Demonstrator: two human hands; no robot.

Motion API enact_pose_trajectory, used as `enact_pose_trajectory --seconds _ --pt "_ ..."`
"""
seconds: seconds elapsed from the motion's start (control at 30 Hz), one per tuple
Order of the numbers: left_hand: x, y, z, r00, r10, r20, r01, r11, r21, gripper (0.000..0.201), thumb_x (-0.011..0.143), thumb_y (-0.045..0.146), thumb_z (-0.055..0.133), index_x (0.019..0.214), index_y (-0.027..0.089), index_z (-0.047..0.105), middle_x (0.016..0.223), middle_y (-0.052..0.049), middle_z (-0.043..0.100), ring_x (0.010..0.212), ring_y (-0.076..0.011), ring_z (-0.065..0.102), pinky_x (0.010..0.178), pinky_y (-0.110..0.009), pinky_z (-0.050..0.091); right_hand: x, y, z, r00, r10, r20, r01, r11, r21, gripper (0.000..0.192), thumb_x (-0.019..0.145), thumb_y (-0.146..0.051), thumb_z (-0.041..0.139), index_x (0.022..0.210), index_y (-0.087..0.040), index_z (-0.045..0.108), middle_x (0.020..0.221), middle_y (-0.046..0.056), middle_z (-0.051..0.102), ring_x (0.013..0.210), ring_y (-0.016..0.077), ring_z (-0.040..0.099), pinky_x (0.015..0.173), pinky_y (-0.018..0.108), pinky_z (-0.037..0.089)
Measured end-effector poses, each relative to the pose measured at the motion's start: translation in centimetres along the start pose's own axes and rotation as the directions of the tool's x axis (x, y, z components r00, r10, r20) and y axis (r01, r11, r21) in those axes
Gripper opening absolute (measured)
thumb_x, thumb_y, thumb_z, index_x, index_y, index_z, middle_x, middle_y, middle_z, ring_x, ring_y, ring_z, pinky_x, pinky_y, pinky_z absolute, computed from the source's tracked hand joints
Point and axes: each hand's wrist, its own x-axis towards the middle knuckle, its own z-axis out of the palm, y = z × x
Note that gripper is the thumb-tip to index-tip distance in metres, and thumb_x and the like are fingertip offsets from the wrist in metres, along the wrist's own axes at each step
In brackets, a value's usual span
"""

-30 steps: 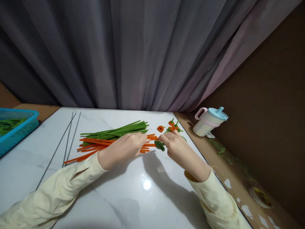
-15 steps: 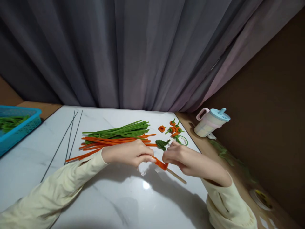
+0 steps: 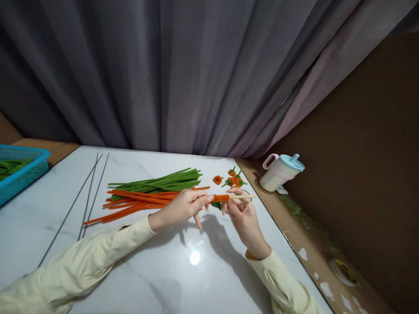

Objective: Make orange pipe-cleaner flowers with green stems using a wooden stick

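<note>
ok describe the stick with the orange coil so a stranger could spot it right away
Start at the white marble table and go to its far right corner, in front of the lidded cup. There the left hand and right hand hold a thin pale wooden stick level. Unlike the loose orange stems, it wears a tight orange coil.

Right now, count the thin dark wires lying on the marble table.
3. The thin dark wires lie side by side on the marble table's left part, left of the orange pipe cleaners, fanning toward the curtain; more may overlap.
</note>
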Motion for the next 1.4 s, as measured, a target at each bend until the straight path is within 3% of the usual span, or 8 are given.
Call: enact_pose_trajectory --seconds 0.2,0.37,0.5,0.67,0.83,0.97,1.13,1.4 --pt "-0.4 -2.2 1.8 0.950 0.308 0.054 -0.238 0.603 0.761 0.029 0.095 0.018 0.031 0.085 0.013 0.057 0.077 -0.005 0.059 0.069 -0.0174 0.061 0.061 -0.026 0.046 -1.7 2.1 0.1 0.969 0.215 -0.123 -0.196 0.968 0.155 0.028 0.076 -0.038 0.067 0.081 -0.017 0.048 0.059 -0.005 0.052 0.044 0.0053 0.025 0.048 0.021 0.026" --pt "-0.7 -3.5 2.4 0.966 0.250 0.073 -0.174 0.411 0.895 0.026 0.094 0.015 0.030 0.087 0.013 0.056 0.073 -0.006 0.061 0.064 -0.0196 0.060 0.056 -0.028 0.044 -2.0 2.8 0.6 0.946 0.248 -0.211 -0.220 0.964 0.147 0.033 0.075 -0.037 0.067 0.088 -0.019 0.043 0.063 -0.003 0.057 0.048 0.0076 0.038 0.055 0.023 0.034" --pt "-0.9 -3.1 2.9 0.973 0.222 0.056 -0.145 0.410 0.901 0.026 0.094 0.017 0.033 0.082 0.013 0.056 0.065 -0.005 0.060 0.055 -0.0179 0.058 0.050 -0.026 0.039 -2.6 3.6 0.8 0.942 0.063 -0.329 -0.146 0.961 -0.234 0.025 0.084 -0.035 0.053 0.095 -0.022 0.034 0.059 -0.006 0.053 0.051 0.0125 0.046 0.052 0.023 0.036" --pt "-0.9 -1.9 2.3 0.985 0.162 0.051 -0.125 0.486 0.865 0.031 0.095 0.019 0.034 0.076 0.013 0.058 0.067 -0.007 0.062 0.056 -0.0188 0.059 0.051 -0.027 0.038 -2.8 3.9 -0.5 0.968 -0.245 0.043 0.162 0.488 -0.858 0.020 0.079 -0.009 0.037 0.096 -0.019 0.036 0.072 0.004 0.059 0.063 0.0182 0.056 0.058 0.028 0.043" --pt "-1.4 -0.1 0.9 0.970 0.090 0.225 -0.238 0.519 0.821 0.034 0.093 0.020 0.038 0.068 0.014 0.061 0.058 -0.004 0.059 0.046 -0.0136 0.049 0.046 -0.025 0.029 -2.7 2.3 -1.5 0.897 -0.213 0.388 0.427 0.184 -0.885 0.030 0.070 0.002 0.035 0.092 -0.019 0.038 0.074 0.006 0.059 0.063 0.0190 0.053 0.059 0.028 0.041" --pt "-2.1 1.5 0.0 0.949 0.067 0.308 -0.284 0.606 0.743 0.033 0.089 0.020 0.044 0.059 0.015 0.057 0.046 0.000 0.048 0.037 -0.0098 0.033 0.042 -0.025 0.021 -3.1 0.5 -1.0 0.882 -0.102 0.460 0.461 0.393 -0.796 0.021 0.077 -0.004 0.035 0.089 -0.021 0.035 0.066 0.001 0.052 0.057 0.0158 0.044 0.055 0.026 0.034" --pt "-1.9 2.3 -1.4 0.880 0.113 0.461 -0.353 0.806 0.476 0.032 0.086 0.018 0.047 0.056 0.016 0.056 0.040 0.005 0.038 0.036 -0.0068 0.031 0.041 -0.022 0.023 -3.6 -0.8 -0.8 0.854 0.281 0.438 -0.081 0.903 -0.422 0.019 0.090 -0.039 0.044 0.089 -0.023 0.034 0.056 -0.008 0.037 0.048 0.0096 0.032 0.048 0.021 0.026" --pt "-0.5 1.0 -1.5 0.912 -0.088 0.400 0.072 0.996 0.055 0.034 0.089 0.040 0.047 0.069 0.015 0.055 0.042 0.009 0.035 0.030 -0.0049 0.041 0.035 -0.015 0.027 -3.5 -0.1 -0.4 0.986 0.117 0.117 -0.127 0.989 0.081 0.040 0.076 -0.050 0.065 0.088 -0.025 0.036 0.049 -0.011 0.041 0.040 0.0070 0.029 0.046 0.021 0.026"
